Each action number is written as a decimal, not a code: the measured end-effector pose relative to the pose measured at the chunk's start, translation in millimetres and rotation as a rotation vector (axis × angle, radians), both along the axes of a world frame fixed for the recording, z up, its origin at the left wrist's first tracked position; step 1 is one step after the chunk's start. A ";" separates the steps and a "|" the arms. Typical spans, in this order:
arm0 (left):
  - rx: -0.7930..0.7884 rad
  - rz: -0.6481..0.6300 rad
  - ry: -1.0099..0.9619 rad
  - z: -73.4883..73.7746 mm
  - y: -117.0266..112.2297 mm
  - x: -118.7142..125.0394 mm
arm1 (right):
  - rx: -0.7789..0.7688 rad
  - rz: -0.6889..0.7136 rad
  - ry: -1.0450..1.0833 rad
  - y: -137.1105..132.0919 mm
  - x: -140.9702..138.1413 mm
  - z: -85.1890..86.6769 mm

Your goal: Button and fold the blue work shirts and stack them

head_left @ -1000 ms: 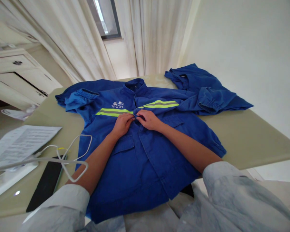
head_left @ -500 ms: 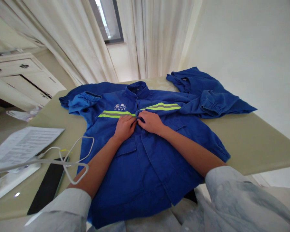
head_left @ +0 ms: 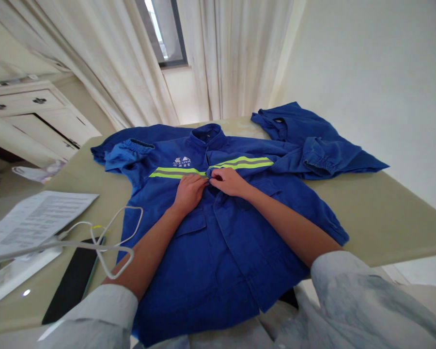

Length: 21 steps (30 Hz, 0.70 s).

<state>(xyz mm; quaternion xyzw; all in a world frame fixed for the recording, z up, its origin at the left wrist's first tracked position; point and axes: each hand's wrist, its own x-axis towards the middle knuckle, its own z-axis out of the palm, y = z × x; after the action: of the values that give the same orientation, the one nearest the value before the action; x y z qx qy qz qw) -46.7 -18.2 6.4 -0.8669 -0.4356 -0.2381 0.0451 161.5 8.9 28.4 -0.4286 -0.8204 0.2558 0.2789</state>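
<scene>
A blue work jacket (head_left: 203, 242) with yellow-green reflective stripes lies front-up on the beige table (head_left: 378, 213), collar away from me. My left hand (head_left: 189, 191) and my right hand (head_left: 228, 181) meet at the front placket just under the stripes. Both have their fingers curled and pinch the two front edges of the jacket together at chest height. The fingertips are partly hidden in the fabric. Both sleeves of the jacket are folded in toward the chest.
A second blue garment (head_left: 312, 140) lies crumpled at the table's far right. On the left are printed papers (head_left: 36, 218), a dark phone (head_left: 70, 281) and a looping white cable (head_left: 105, 242). White curtains and a cabinet stand behind the table.
The hands have stayed at the placket, shifting slightly toward the collar. The view has tilted a little, so everything sits lower in the picture.
</scene>
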 end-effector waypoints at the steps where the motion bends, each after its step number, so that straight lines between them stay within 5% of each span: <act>1: 0.026 -0.004 0.012 0.7 -0.8 0.2 | 0.011 -0.032 -0.019 -0.6 -1.3 1.0; 5: 0.098 -0.026 0.029 3.7 -2.3 0.8 | -0.078 -0.109 0.059 0.2 -5.1 2.1; 13: 0.187 -0.051 0.033 7.0 -2.6 2.4 | -0.557 -0.211 0.390 2.1 -1.7 -2.6; 21: 0.065 0.007 -0.013 1.5 -2.7 -0.2 | -0.388 0.048 0.455 11.3 5.9 -18.7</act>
<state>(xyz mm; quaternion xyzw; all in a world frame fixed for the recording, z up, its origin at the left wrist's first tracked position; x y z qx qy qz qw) -46.9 -20.9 7.9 -0.8618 -0.4310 -0.2577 0.0714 167.4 20.3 9.7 -0.3860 -0.6826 0.5039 0.3623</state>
